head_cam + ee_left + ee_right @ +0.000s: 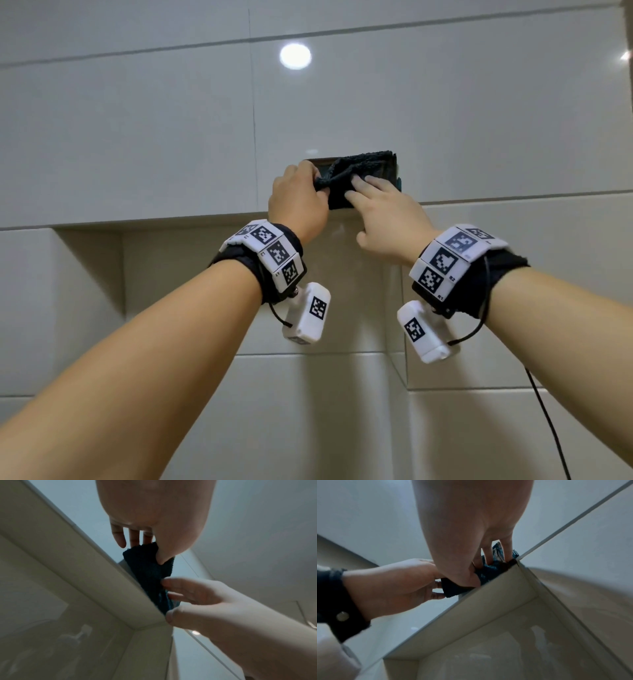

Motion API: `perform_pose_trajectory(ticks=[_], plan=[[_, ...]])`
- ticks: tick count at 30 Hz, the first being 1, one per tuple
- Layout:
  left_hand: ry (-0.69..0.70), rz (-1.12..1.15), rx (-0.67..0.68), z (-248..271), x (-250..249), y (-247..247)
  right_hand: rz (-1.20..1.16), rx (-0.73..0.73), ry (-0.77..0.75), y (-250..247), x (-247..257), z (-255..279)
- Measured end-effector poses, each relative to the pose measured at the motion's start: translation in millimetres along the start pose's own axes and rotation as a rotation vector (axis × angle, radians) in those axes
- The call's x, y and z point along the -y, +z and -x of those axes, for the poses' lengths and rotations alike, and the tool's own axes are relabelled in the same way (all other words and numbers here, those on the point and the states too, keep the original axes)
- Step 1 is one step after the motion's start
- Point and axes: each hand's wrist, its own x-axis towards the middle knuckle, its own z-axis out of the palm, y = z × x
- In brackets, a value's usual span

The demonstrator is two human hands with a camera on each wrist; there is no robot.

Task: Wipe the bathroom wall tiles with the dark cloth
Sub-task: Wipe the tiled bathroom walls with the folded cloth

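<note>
The dark cloth [359,168] lies folded against the pale glossy wall tiles [462,113], just above the top edge of a recessed niche. My left hand [317,181] pinches the cloth's left corner between thumb and fingers; the left wrist view shows the thumb dug into the cloth [147,566]. My right hand [359,192] lays straight fingers flat on the cloth's front, with its thumb hanging lower, by the niche edge. In the right wrist view the cloth [488,572] shows between those fingers. Both hands cover the cloth's lower part.
A tiled niche [205,291] opens in the wall below the hands, its top edge [171,221] right under the cloth. Grout lines cross the tiles. A ceiling lamp's reflection [295,56] shines above. A black cable [548,428] hangs from my right wrist.
</note>
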Motion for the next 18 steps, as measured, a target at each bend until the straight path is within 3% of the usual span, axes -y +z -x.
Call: perform_pose_trajectory(ticks=[6, 10, 14, 18], plan=[[-0.112, 0.129, 0.148, 7.2, -16.3, -24.0, -0.353, -0.062, 0.038, -17.3, 2.7, 21.2], [-0.158, 0.195, 0.299, 16.6, -24.0, -33.2, -0.452, -0.097, 0.05, -23.0, 5.5, 31.0], [-0.208, 0.222, 0.438, 36.4, -23.3, -34.2, -0.553, -0.013, 0.087, -15.1, 2.3, 40.1], [-0.246, 0.294, 0.573, 50.8, -16.2, -43.2, -0.821, 0.233, 0.09, -3.9, -0.7, 52.3]])
